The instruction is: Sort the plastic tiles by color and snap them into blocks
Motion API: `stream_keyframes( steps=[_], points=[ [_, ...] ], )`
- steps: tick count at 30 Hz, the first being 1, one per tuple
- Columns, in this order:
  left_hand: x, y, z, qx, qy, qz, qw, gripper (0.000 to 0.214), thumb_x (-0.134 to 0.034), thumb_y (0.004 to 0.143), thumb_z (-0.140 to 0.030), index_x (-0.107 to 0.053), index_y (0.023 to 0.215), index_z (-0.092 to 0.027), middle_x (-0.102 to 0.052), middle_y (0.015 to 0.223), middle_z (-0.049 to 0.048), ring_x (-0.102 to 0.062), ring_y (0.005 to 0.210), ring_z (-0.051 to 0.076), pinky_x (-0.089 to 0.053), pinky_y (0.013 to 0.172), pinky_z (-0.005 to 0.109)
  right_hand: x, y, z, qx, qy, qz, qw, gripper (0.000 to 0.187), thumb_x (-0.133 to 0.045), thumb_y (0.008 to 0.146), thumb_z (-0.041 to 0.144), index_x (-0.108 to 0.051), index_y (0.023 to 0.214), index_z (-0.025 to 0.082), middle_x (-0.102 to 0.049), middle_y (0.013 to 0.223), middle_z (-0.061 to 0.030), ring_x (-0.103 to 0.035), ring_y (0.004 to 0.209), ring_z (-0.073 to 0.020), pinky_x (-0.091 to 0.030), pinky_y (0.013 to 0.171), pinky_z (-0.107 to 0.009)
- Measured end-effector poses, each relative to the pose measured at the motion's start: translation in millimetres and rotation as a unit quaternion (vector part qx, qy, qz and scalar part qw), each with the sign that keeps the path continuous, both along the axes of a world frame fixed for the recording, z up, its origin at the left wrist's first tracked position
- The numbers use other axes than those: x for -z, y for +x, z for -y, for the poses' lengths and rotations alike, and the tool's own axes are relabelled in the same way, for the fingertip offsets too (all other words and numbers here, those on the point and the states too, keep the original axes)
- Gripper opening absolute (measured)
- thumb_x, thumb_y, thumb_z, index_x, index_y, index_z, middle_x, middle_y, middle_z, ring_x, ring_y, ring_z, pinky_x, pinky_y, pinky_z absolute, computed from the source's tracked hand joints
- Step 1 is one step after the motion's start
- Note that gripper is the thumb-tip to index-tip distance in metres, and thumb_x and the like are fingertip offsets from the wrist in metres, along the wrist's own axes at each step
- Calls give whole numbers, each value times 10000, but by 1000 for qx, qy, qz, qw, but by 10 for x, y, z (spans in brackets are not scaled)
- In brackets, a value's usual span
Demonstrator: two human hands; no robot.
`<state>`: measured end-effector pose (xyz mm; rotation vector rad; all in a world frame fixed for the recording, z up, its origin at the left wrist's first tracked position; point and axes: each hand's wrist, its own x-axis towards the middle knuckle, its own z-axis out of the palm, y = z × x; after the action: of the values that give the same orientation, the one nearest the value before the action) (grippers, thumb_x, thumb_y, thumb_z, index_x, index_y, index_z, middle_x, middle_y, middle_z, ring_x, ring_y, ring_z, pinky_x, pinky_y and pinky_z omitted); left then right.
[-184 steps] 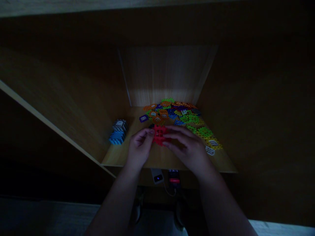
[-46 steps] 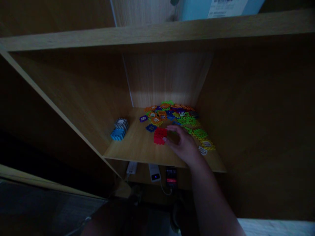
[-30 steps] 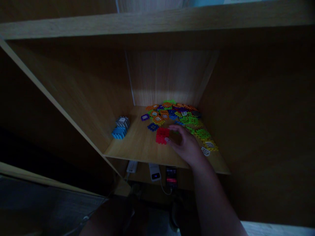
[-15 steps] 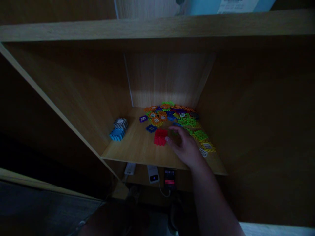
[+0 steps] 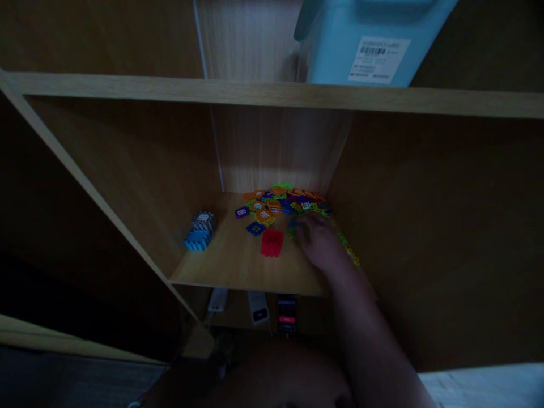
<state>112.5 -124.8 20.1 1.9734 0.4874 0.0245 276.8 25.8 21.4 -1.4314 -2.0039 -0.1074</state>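
Observation:
My right hand reaches onto the shelf, above the right part of a pile of flat plastic interlocking pieces. Its thumb and fingers look apart, close to blue and green pieces, and no held piece shows. To the left of the hand stands a red block built from such pieces. A dark blue piece lies flat behind the red block. Some green and yellow pieces are partly hidden under my hand and wrist. My left hand is out of view; a dim, skin-toned shape at the bottom is unclear.
A light blue block and a grey block sit by the left wall of the shelf. A blue bin stands on the shelf above. Below are a white power bank, a phone and a white strip.
My right hand has moved away from the red block to the pieces on the right. The view has tilted up, showing more of the blue bin. The red block stays in place.

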Motion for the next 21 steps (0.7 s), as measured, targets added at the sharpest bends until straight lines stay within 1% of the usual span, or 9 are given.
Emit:
stream_keyframes(
  steps=[1,3,5,7,10,13,15,18,21],
  points=[
    [-62,-35,-77,12,6,8,1000,185,-697,1063,-396,-739,1155,-241,-743,1216,87,-721,992,193,-636,842,338,-54,44,-121,28,-29,49,998,271,-587,1020,263,-769,1209,199,-738,1340,-192,-652,1318,-367,-480,1171,-553],
    [-201,-164,-245,34,16,20,999,220,-834,927,-412,-711,859,-244,-727,839,-14,-667,707,146,-490,587,241,-147,121,-387,89,-79,93,989,259,-621,995,232,-790,1189,204,-754,1310,-195,-673,1283,-358,-488,1147,-524],
    [-314,-363,-422,-35,85,93,991,224,-750,961,-351,-661,803,-221,-627,698,-45,-571,599,110,-378,526,224,-194,179,-638,128,-98,96,982,267,-650,978,223,-795,1199,181,-766,1270,-224,-690,1247,-366,-514,1090,-516],
    [-350,-592,-598,-156,152,167,962,266,-659,994,-294,-611,749,-202,-524,630,-52,-471,567,103,-317,514,226,-183,219,-828,153,-113,97,977,312,-672,986,277,-783,1246,144,-748,1311,-261,-700,1233,-373,-536,1046,-494],
    [-240,-893,-840,-293,258,191,901,426,-613,999,-275,-449,614,-197,-359,573,-70,-352,524,91,-226,510,239,-105,256,-972,159,-124,99,975,438,-713,983,377,-749,1326,107,-726,1375,-274,-701,1256,-372,-540,1050,-456],
    [-62,-1067,-1022,-343,354,179,851,464,-590,1008,-285,-403,594,-192,-308,560,-73,-317,510,84,-206,524,246,-45,283,-1001,156,-133,97,974,415,-726,969,355,-761,1324,144,-773,1333,-206,-732,1215,-334,-548,1035,-398],
    [16,-1105,-1093,-372,377,189,827,480,-581,1025,-301,-395,596,-191,-312,556,-73,-318,506,79,-216,520,237,-38,297,-994,157,-137,94,973,360,-710,965,302,-788,1293,175,-805,1275,-166,-761,1153,-313,-559,994,-371],
    [55,-1079,-1131,-389,391,194,811,483,-580,1042,-310,-409,607,-190,-343,558,-72,-341,509,78,-239,524,232,-61,305,-975,160,-131,88,974,327,-678,981,288,-815,1267,206,-826,1227,-142,-780,1097,-300,-563,947,-354],
    [55,-1029,-1124,-381,408,167,812,465,-578,1046,-293,-431,617,-189,-376,554,-70,-379,505,80,-244,529,240,-94,294,-958,168,-114,82,976,338,-628,1028,346,-820,1250,180,-828,1205,-170,-786,1079,-307,-559,932,-355]
  ],
)
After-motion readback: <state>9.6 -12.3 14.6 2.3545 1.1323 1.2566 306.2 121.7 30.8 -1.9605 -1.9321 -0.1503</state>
